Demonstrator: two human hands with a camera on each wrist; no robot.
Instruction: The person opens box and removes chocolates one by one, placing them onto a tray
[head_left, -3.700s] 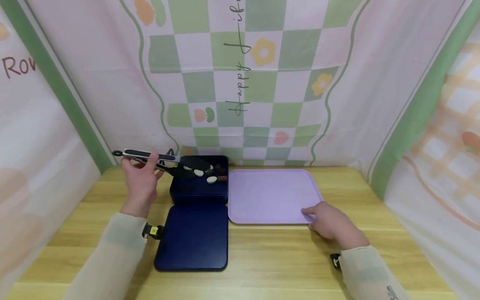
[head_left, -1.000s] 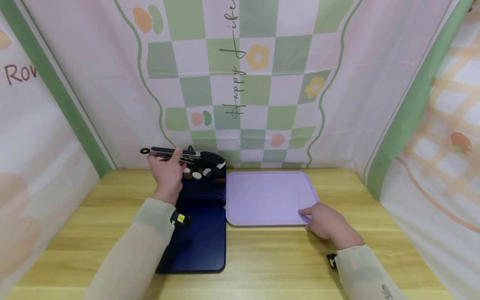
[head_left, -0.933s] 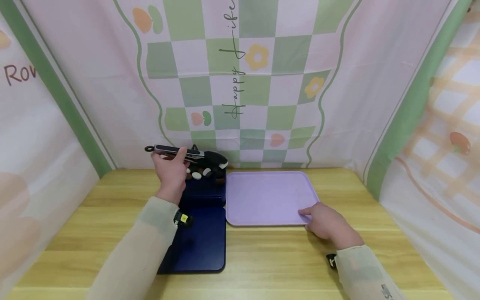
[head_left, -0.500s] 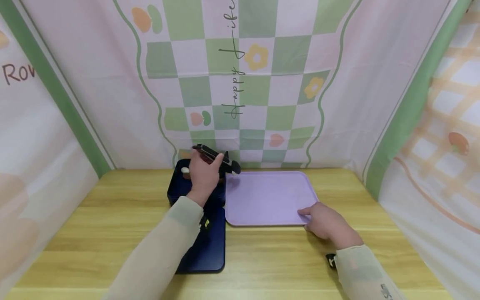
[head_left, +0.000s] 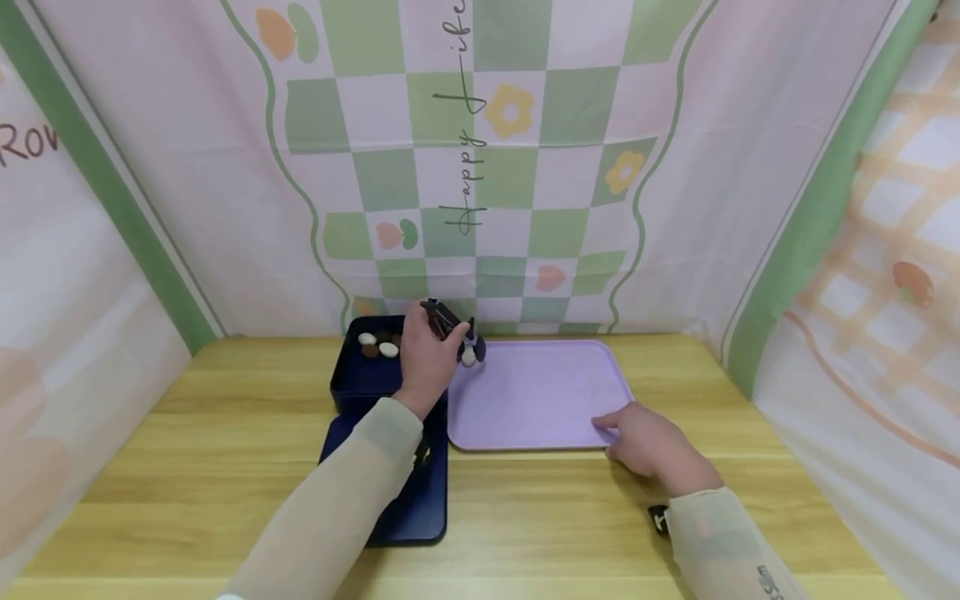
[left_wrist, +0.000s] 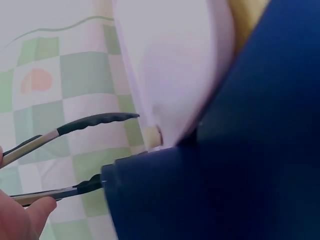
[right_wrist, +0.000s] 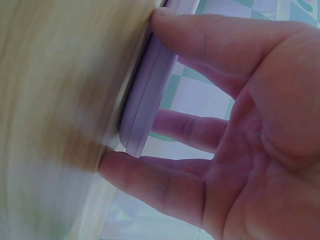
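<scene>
My left hand (head_left: 429,354) holds a pair of kitchen tongs (left_wrist: 97,120) with black scalloped tips above the left end of the lilac tray (head_left: 543,400). In the left wrist view the two arms of the tongs stand apart. A small cream-white rounded piece (left_wrist: 152,136) sits on the tray, beside its edge near the navy box (head_left: 356,387), apart from the tongs' tips. White and brown pieces (head_left: 388,350) lie inside the box, partly hidden by the left hand. My right hand (head_left: 652,442) holds the tray's near right corner, thumb and fingers on either side of it (right_wrist: 142,100).
A navy lid (head_left: 420,517) lies flat in front of the box, partly under the left forearm. The tray stands right up against the box's right side on the wooden table (head_left: 562,517). A checked cloth (head_left: 510,175) hangs behind the table.
The left hand has carried the tongs rightward from over the box to the tray's left end. A white piece has come from the box to the tray. The right hand stays at the corner.
</scene>
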